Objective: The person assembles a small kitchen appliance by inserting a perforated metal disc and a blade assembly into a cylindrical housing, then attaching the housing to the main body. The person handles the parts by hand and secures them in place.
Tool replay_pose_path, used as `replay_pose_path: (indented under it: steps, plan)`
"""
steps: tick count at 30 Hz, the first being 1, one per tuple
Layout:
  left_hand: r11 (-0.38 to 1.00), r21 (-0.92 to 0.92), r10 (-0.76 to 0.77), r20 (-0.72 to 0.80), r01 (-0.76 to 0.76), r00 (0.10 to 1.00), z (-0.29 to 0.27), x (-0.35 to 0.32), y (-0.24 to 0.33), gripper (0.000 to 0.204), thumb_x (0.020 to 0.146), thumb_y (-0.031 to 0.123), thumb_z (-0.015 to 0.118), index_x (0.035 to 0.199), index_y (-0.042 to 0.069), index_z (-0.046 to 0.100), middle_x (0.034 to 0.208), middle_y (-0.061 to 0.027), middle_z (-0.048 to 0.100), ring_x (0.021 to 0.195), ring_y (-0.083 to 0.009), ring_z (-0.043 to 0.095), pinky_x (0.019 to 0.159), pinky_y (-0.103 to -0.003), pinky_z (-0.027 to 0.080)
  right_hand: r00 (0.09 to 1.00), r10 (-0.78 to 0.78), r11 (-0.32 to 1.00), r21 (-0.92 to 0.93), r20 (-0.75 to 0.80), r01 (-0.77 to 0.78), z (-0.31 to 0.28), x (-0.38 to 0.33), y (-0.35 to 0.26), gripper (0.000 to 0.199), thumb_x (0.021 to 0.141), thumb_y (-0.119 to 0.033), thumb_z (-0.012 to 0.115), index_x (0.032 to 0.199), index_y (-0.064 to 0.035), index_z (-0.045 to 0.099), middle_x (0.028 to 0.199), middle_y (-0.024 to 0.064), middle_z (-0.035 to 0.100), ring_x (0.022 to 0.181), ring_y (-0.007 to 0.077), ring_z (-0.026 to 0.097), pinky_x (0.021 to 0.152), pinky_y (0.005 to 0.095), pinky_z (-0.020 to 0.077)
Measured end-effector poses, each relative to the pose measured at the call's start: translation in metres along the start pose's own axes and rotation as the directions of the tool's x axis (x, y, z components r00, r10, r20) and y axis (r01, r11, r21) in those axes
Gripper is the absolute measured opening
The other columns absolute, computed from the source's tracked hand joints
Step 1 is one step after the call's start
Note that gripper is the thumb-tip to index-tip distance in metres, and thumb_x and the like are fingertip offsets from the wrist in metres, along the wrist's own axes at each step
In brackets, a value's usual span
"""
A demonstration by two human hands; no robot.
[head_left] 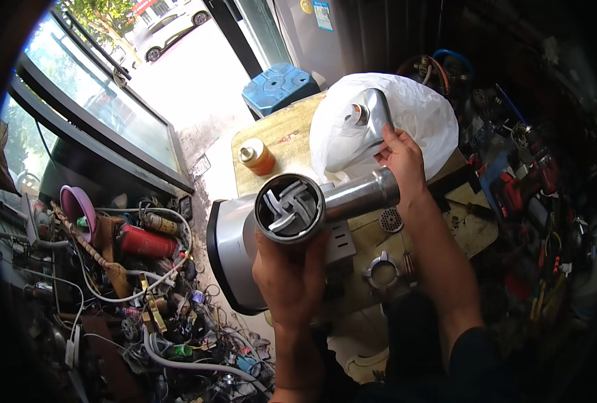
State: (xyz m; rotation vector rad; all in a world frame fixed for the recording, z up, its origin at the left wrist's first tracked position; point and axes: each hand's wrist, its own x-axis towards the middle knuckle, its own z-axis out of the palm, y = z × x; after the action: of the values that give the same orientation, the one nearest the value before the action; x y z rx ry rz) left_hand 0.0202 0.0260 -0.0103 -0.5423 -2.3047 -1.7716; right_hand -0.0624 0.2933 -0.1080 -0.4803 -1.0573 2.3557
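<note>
Person's left hand [291, 272] is clamped from below round the front of a metal meat-grinder head [325, 205], held up w/ its open mouth toward the camera; the cross-shaped cutting blade [286, 207] sits seated inside the mouth, no plate over it. Right hand [400, 161] is closed on the rear of the grinder tube, approx. where the shiny feed tray/hopper part [372, 114] rises off it; fingers wrap the metal, so both hands are gripping the same assembly, apart from each other along its length. The head is in the air just above the grey motor housing [234, 248], which rests on the wooden bench [278, 134]; can't tell whether the tube's back end is engaged w/ the housing or merely in front of it. Judging progress: blade looks fitted, but the perforated grinder plate [391, 219] lies loose on the bench beside the right wrist, and the lugged ring nut [381, 271] lies nearer the person, also loose, so front of the head seems not closed up; whether this is assembly or strip-down isn't clear from one view. Behind the hands a white plastic bag [412, 114] is bunched on the bench, an orange-capped jar [257, 156] stands to its left, a blue plastic stool [279, 86] beyond. Floor at left is a heap of cables, parts & a red canister [144, 240]; tools incl. a red drill [523, 185] clutter the right.
</note>
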Motion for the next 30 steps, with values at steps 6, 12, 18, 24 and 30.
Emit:
replay_pose_path:
  steps: [6, 12, 18, 24, 30]
  plan:
    - [0.999, -0.013, -0.039, -0.025, 0.039, 0.999, 0.001, 0.002, 0.004, 0.059, 0.093, -0.006, 0.079, 0.145, -0.004, 0.051, 0.122, -0.0137, 0.076, 0.109, -0.0186, 0.074, 0.094, -0.033, 0.06, 0.99, 0.11, 0.994, 0.03, -0.088, -0.108, 0.006, -0.015, -0.008, 0.022, 0.11, -0.02, 0.066, 0.116, 0.0009, 0.063, 0.102, 0.0089, 0.068, 0.098, 0.0201, 0.067, 0.098, 0.0391, 0.0536]
    - [0.997, -0.049, -0.053, -0.02, 0.052, 0.998, 0.002, 0.001, 0.003, 0.057, 0.093, -0.003, 0.081, 0.144, -0.003, 0.053, 0.114, -0.0128, 0.077, 0.1, -0.0173, 0.075, 0.086, -0.032, 0.062, 0.988, 0.116, 0.993, -0.016, -0.105, -0.119, 0.011, -0.015, -0.008, 0.023, 0.109, -0.017, 0.065, 0.119, 0.0043, 0.062, 0.103, 0.0111, 0.064, 0.096, 0.0228, 0.063, 0.096, 0.0449, 0.0554]
    - [0.998, -0.054, 0.006, -0.085, -0.011, 0.996, 0.011, 0.003, -0.002, 0.054, 0.093, 0.002, 0.084, 0.138, -0.005, 0.055, 0.107, -0.0123, 0.079, 0.092, -0.0151, 0.077, 0.077, -0.03, 0.061, 0.995, 0.1, 0.995, -0.002, -0.016, -0.1, -0.006, 0.001, 0.01, 0.025, 0.108, -0.017, 0.067, 0.119, 0.0045, 0.064, 0.103, 0.0085, 0.068, 0.095, 0.0206, 0.066, 0.092, 0.0405, 0.0565]
    - [0.999, -0.022, -0.033, -0.102, 0.031, 0.994, 0.011, 0.002, -0.001, 0.051, 0.092, 0.001, 0.084, 0.135, -0.006, 0.058, 0.101, -0.012, 0.078, 0.085, -0.0138, 0.075, 0.077, -0.029, 0.06, 0.992, 0.127, 0.989, 0.079, 0.025, -0.128, -0.017, -0.003, 0.026, 0.025, 0.102, -0.018, 0.071, 0.121, -0.0018, 0.066, 0.103, 0.0036, 0.068, 0.095, 0.016, 0.064, 0.087, 0.037, 0.053]
    - [1.0, -0.015, 0.007, -0.075, -0.009, 0.997, 0.009, 0.001, -0.003, 0.05, 0.092, -0.001, 0.084, 0.134, -0.007, 0.058, 0.1, -0.011, 0.078, 0.082, -0.0124, 0.074, 0.073, -0.027, 0.059, 0.988, 0.15, 0.989, 0.011, 0.031, -0.15, -0.026, -0.009, 0.02, 0.028, 0.102, -0.017, 0.067, 0.126, -0.0018, 0.065, 0.105, 0.0042, 0.067, 0.097, 0.0161, 0.063, 0.087, 0.0383, 0.0496]
